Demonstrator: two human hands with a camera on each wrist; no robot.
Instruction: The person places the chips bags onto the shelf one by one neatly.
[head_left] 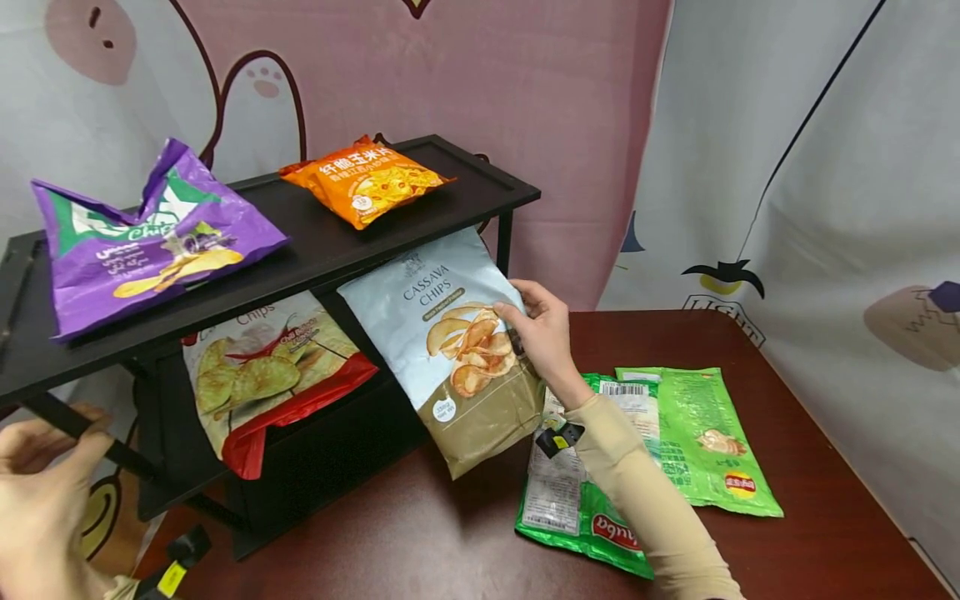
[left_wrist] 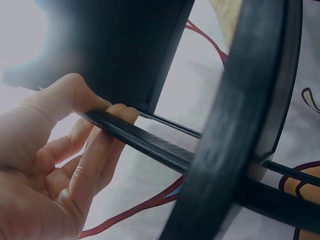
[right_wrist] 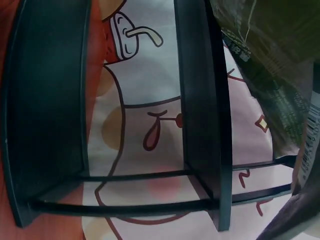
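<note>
My right hand point(head_left: 546, 337) pinches the right edge of a blue and gold cassava chips bag point(head_left: 442, 350). The bag hangs tilted at the right end of a black shelf rack point(head_left: 480, 187), its top just under the upper board. In the right wrist view the bag's back point(right_wrist: 272, 75) fills the upper right; no fingers show there. At the rack's left end, my left hand point(head_left: 52, 475) pinches a thin black bar point(left_wrist: 145, 140) between thumb and fingers, seen closely in the left wrist view. Left of the cassava bag, a red and cream chips bag point(head_left: 266, 367) leans on the middle shelf.
On the top board lie a purple chips bag point(head_left: 161, 242) and a small orange snack bag point(head_left: 367, 181). Two green snack bags point(head_left: 720, 442) overlap on the brown table point(head_left: 817, 467), right of the rack. A printed cloth point(head_left: 480, 75) hangs behind.
</note>
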